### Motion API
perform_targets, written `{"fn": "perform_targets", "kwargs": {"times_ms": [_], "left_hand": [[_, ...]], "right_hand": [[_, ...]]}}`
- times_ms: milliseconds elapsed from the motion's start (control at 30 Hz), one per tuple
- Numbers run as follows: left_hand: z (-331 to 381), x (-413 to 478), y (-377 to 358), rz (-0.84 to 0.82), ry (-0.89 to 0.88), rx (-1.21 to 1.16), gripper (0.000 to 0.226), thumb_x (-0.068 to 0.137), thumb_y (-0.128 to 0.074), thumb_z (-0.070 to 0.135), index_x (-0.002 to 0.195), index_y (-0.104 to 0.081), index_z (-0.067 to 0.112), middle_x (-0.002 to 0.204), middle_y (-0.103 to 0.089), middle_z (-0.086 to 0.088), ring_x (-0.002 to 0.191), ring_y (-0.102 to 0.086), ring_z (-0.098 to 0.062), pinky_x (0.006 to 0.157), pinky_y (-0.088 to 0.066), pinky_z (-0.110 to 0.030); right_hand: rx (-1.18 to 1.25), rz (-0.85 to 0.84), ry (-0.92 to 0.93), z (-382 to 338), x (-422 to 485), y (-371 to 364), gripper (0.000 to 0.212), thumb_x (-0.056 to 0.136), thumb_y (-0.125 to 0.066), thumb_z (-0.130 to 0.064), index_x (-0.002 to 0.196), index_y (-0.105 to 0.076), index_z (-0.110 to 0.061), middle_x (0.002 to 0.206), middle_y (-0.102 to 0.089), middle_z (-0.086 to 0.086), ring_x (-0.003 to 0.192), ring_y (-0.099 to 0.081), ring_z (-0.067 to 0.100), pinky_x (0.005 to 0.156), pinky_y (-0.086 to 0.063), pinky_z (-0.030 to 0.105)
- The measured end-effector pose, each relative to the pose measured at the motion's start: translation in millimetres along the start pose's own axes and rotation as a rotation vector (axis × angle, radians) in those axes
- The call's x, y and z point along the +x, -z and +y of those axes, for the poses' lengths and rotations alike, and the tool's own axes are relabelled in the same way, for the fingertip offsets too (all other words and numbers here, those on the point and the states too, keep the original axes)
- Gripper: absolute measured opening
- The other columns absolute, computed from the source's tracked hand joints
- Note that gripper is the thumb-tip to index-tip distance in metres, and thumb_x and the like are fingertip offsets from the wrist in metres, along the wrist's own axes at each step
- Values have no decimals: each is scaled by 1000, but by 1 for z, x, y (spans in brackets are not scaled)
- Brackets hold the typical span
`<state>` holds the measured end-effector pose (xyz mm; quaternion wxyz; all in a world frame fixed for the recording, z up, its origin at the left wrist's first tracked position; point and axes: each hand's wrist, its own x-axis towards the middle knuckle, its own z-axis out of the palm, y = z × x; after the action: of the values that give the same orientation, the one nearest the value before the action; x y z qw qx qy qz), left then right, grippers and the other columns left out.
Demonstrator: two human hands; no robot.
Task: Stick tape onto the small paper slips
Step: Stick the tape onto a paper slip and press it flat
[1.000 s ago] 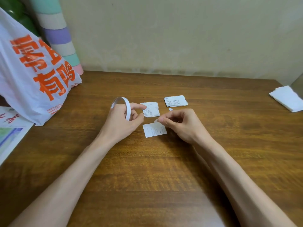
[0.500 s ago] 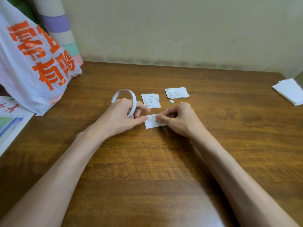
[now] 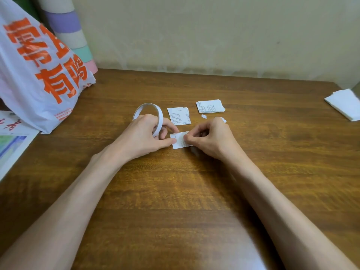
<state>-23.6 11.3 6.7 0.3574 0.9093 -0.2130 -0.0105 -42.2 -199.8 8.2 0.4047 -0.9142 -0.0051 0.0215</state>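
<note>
Printed white slip (image 3: 180, 142) on tabletop (image 3: 194, 191), pinched by right grip (image 3: 210, 139); left grip (image 3: 144, 137) curled round tape roll (image 3: 148, 107), thumb on slip; bag (image 3: 39, 75) contents hidden.

Glossy wood table (image 3: 194, 191), paper slip (image 3: 180, 142), crinkly plastic bag (image 3: 35, 75)

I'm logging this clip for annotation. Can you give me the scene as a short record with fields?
Surface: wooden table
Left hand: grips tape roll, thumb touching the slip's left edge
Right hand: fingertips pinch at paper slip
More slips: left stack, right stack, both behind the hands
Left side: plastic bag with orange print
Far right: folded white paper
</note>
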Motion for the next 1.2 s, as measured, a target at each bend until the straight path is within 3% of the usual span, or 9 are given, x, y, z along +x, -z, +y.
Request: {"fn": "perform_targets", "kwargs": {"times_ms": [133, 433, 867, 1100, 1200], "left_hand": [[-1, 0, 1, -2, -15, -8, 15, 87, -83, 28, 100, -78, 34, 64, -62, 6, 53, -53, -5, 68, -54, -37], [-1, 2, -5, -27, -63, 27, 13, 91, -80, 28, 96, -81, 39, 65, -59, 0, 60, -57, -21, 66, -52, -45], [-4, 4, -5, 6, -58, 78, 12, 86, -82, 40, 98, -82, 42, 70, -58, 7, 65, -57, -11, 63, -43, -27], [-1, 2, -3, 17, -41, 94, 8, 85, -83, 40, 92, -81, 40, 63, -57, 7, 64, -59, -13, 66, -50, -32], [1, 2, -2, 31, -12, 91, 11, 84, -84, 40, 93, -78, 38, 59, -56, 7, 59, -59, -13, 64, -48, -27]], "right_hand": [[-16, 22, 18, 0, -1, -2, 20, 83, -80, -24, 65, -73, -22, 47, -61, -11, 44, -52, -2, 47, -35, 9], [-31, 37, 44, 0, -1, -4, 23, 85, -81, -28, 64, -73, -23, 46, -60, -16, 48, -54, -4, 49, -35, 8], [-57, 26, 22, 0, 2, -3, 23, 87, -79, -29, 66, -72, -23, 46, -58, -16, 48, -54, -5, 47, -37, 9], [-50, 3, -23, -2, 4, 0, 20, 87, -77, -29, 68, -74, -22, 50, -59, -12, 49, -54, -5, 46, -36, 8], [-58, -17, -35, -4, 4, 2, 22, 89, -76, -30, 68, -74, -24, 54, -61, -12, 51, -54, -4, 47, -34, 10]]}}
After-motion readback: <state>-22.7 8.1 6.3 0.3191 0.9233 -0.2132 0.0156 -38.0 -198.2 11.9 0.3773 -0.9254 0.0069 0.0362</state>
